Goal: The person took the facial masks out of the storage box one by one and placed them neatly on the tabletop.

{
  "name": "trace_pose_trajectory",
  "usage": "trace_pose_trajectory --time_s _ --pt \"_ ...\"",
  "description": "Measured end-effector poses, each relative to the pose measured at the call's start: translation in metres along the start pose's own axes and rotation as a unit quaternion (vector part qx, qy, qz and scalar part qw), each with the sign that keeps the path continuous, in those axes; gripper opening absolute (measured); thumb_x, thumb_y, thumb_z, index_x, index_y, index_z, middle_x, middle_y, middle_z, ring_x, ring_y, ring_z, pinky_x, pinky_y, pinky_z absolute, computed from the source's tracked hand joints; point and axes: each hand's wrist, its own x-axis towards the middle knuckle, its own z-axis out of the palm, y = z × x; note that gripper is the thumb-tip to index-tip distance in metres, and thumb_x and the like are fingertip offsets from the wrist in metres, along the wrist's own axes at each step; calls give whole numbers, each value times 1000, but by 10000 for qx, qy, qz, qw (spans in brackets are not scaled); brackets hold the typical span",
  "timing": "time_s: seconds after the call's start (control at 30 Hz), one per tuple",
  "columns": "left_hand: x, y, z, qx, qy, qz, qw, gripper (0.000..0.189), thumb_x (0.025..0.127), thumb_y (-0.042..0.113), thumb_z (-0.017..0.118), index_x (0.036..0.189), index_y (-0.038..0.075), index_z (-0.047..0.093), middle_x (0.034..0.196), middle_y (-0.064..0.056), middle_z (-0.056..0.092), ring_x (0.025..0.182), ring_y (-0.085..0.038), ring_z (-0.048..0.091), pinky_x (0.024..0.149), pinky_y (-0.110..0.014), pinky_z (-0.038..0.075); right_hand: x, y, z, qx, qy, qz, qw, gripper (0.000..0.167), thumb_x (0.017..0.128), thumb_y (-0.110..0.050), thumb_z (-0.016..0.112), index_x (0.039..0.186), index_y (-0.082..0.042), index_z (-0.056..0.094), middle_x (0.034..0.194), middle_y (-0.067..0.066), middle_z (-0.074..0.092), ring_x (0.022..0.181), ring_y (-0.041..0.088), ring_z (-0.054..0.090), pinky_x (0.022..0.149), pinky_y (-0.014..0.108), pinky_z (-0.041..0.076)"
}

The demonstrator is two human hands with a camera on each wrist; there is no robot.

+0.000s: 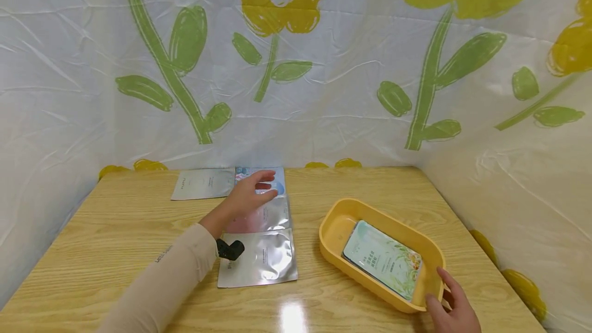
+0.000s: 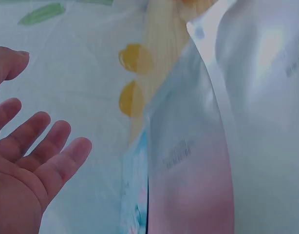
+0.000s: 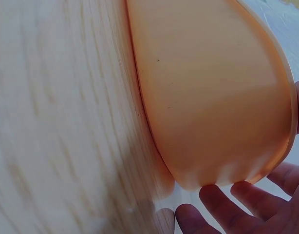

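My left hand (image 1: 250, 194), fingers spread and holding nothing, hovers over a column of flat foil packets that look like sheet masks. Beneath it lie a blue patterned packet (image 1: 279, 174) and a pink-and-silver packet (image 1: 277, 213); the hand partly hides both. Nearer the front is a silver packet (image 1: 259, 261), partly covered by the black wrist camera. On the right, my right hand (image 1: 455, 304) grips the near right end of a yellow plastic basket (image 1: 339, 215). Its fingertips touch the basket's outer wall in the right wrist view. Inside the basket rests a green-and-white packet (image 1: 384, 258).
Another silver packet (image 1: 203, 184) lies at the back left, against the blue one. The wooden table (image 1: 115, 230) ends at a white flower-print sheet (image 1: 324, 132) at the back. More of this sheet hangs along both sides.
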Motion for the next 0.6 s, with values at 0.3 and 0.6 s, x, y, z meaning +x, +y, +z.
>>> trace_pose_trajectory --time_s 0.3,0.6 --pt "8 37 40 -361 -366 410 9978 52 95 21 70 142 5 53 138 -7 58 122 -25 58 100 -36 48 -1 -3 2 56 -33 56 10000 75 95 -14 54 160 -4 17 155 35 23 133 49 38 61 10 41" --pt "11 66 78 -238 -909 457 9945 55 96 29 70 144 9 52 141 -1 56 124 -17 55 104 -31 44 -2 -5 1 39 -44 30 10000 75 96 -15 54 160 -4 16 154 36 25 132 49 39 62 11 42"
